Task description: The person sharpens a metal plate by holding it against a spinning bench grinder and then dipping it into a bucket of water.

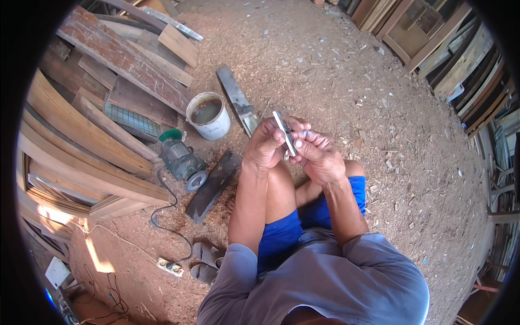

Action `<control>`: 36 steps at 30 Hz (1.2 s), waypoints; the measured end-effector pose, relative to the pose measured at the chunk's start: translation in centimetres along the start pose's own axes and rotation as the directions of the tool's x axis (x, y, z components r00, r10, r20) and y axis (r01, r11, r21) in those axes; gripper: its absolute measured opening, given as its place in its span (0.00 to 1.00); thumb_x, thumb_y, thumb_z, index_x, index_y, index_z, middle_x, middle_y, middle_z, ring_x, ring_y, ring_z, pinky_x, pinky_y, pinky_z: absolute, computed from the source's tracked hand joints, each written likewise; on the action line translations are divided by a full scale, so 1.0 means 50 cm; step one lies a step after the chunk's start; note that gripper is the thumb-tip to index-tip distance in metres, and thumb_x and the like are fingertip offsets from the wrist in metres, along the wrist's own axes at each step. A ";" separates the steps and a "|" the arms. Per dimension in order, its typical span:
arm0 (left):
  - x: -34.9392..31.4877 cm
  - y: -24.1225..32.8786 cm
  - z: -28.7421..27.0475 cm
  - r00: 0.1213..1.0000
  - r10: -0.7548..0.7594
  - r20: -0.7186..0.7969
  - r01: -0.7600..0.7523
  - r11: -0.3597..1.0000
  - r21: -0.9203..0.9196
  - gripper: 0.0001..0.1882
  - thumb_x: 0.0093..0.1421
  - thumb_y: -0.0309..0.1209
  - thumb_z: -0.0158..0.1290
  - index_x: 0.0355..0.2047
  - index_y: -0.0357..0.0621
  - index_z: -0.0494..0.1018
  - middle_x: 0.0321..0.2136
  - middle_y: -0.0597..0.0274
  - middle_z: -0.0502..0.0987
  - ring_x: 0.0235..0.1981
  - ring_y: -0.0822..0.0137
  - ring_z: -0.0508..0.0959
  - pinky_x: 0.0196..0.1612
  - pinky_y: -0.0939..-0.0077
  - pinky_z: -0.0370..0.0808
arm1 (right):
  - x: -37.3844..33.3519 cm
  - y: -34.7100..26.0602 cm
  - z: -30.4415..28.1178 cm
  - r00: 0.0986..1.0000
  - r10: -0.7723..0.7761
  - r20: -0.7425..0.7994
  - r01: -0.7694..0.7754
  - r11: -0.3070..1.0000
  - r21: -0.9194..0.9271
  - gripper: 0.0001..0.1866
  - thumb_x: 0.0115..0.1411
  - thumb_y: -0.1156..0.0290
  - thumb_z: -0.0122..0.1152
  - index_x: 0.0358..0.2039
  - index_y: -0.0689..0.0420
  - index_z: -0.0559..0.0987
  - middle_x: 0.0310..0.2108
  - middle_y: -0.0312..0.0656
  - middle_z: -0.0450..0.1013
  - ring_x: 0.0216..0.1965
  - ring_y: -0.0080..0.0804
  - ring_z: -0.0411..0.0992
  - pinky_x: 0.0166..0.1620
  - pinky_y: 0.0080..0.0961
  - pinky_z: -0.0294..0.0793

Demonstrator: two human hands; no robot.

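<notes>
My left hand (265, 143) and my right hand (323, 157) meet in front of me above my knees. Between them they grip a small flat piece (285, 134) with a bright, pale long side and a dark part behind it. It is tilted, and its exact kind cannot be made out. My left thumb and fingers press on its left side; the right thumb and fingers close on its lower end. Left of my hands, a narrow grey board (234, 92) lies on the ground, beside a whitish bucket (215, 129) of murky liquid.
A green bench grinder (179, 156) with a grey wheel stands at left, its black cord running to a power strip (170, 267). Near it lie a dark slab (213, 187) and a pair of sandals (205, 264). Timber (124, 59) is stacked at left; frames (411, 32) lean at far right.
</notes>
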State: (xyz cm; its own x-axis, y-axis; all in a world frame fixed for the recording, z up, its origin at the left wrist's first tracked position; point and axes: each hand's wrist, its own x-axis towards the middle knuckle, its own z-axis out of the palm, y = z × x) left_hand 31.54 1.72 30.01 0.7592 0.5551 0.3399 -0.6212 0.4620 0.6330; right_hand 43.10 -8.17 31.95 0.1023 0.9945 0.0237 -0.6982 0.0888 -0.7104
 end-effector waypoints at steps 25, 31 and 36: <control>-0.003 0.002 -0.008 0.998 0.032 0.045 -0.032 0.999 -0.001 0.25 0.54 0.45 0.60 0.37 0.32 0.74 0.41 0.49 0.75 0.37 0.64 0.77 0.37 0.69 0.80 | -0.003 -0.003 -0.001 0.999 0.036 0.028 -0.036 0.999 0.000 0.08 0.58 0.76 0.61 0.38 0.62 0.79 0.31 0.36 0.75 0.27 0.20 0.71 0.31 0.17 0.73; -0.008 -0.001 -0.021 1.000 -0.011 0.020 0.011 1.000 -0.011 0.22 0.57 0.44 0.58 0.36 0.33 0.75 0.41 0.48 0.74 0.37 0.64 0.78 0.38 0.71 0.79 | -0.002 -0.007 -0.001 0.997 0.046 0.056 -0.047 0.999 0.019 0.06 0.58 0.76 0.61 0.36 0.62 0.78 0.31 0.36 0.75 0.28 0.20 0.71 0.32 0.17 0.73; 0.002 0.009 0.026 0.989 0.032 -0.142 -0.041 0.997 -0.063 0.22 0.59 0.42 0.56 0.43 0.35 0.72 0.42 0.51 0.76 0.38 0.65 0.78 0.40 0.72 0.77 | 0.002 -0.004 0.003 1.000 0.030 -0.001 -0.030 0.999 0.038 0.06 0.58 0.77 0.60 0.36 0.61 0.78 0.30 0.35 0.75 0.28 0.20 0.70 0.31 0.18 0.71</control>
State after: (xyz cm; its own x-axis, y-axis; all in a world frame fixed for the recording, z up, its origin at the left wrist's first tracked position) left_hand 31.58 1.07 31.25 0.7040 0.6618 0.2577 -0.6628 0.4818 0.5732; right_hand 43.16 -8.09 32.21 0.0821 0.9966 0.0022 -0.7271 0.0614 -0.6837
